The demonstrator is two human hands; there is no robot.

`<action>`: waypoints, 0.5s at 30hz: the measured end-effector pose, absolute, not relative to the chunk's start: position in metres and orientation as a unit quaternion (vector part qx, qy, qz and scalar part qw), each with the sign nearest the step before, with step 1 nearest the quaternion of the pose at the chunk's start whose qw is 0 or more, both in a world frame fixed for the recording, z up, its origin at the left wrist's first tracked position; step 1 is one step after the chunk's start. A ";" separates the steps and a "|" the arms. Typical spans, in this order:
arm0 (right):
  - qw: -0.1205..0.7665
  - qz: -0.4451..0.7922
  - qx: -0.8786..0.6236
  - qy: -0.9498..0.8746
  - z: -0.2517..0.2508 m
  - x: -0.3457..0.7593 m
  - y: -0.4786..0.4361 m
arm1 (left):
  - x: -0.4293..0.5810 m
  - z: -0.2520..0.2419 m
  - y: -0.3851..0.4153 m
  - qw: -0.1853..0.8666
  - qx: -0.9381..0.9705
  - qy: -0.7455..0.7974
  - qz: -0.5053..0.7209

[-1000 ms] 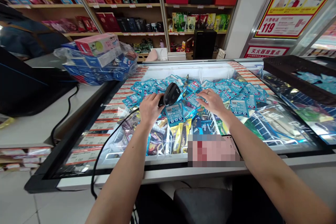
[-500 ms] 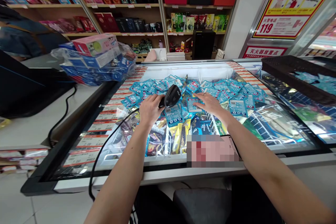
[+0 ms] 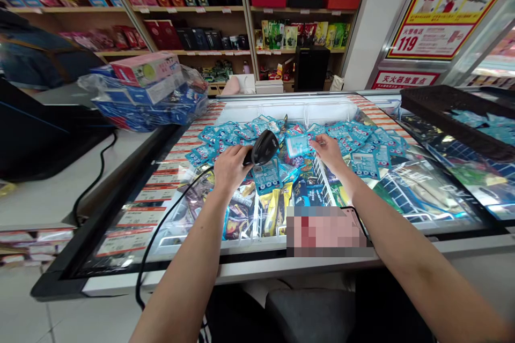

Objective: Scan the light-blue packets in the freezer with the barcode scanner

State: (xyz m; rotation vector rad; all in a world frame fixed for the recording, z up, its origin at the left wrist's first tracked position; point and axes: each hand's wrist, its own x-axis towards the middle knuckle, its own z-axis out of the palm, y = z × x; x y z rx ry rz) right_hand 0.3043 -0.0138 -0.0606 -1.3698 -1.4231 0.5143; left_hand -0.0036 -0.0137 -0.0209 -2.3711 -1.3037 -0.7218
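While our left hand wraps firmly around the handle of a black barcode scanner, its nose angled up and away from us, our right hand closes into a narrow pinch at the edge of a pale blue packet. That packet sits just ahead of the right fingertips, above the heap, though we cannot tell whether it has left the pile. The step in hand is this pairing: scanner in one hand, packet in the other, well apart but both over the goods. Any move of the left hand calls for minding the black cord, which trails from the scanner over the glass toward the floor. Under our hands lies a heap of blue packets, with another blue packet just below the scanner and yellow packs nearer us, all inside a chest freezer. A pixelated patch hides whatever lies at the near edge. Beyond stand wrapped cartons, a black tray and stocked shelves.
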 end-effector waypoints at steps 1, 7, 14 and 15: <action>0.544 0.246 -0.564 -0.570 -0.061 0.304 -0.013 | -0.003 -0.021 -0.014 0.166 -0.837 -0.454 -0.255; 0.595 0.328 -0.517 -0.521 -0.066 0.303 -0.012 | -0.001 -0.020 -0.016 0.150 -0.858 -0.426 -0.245; 0.594 0.322 -0.517 -0.526 -0.069 0.300 -0.010 | 0.001 -0.022 -0.016 0.133 -0.874 -0.407 -0.231; 0.593 0.318 -0.518 -0.528 -0.069 0.299 -0.011 | 0.001 -0.022 -0.016 0.131 -0.875 -0.406 -0.229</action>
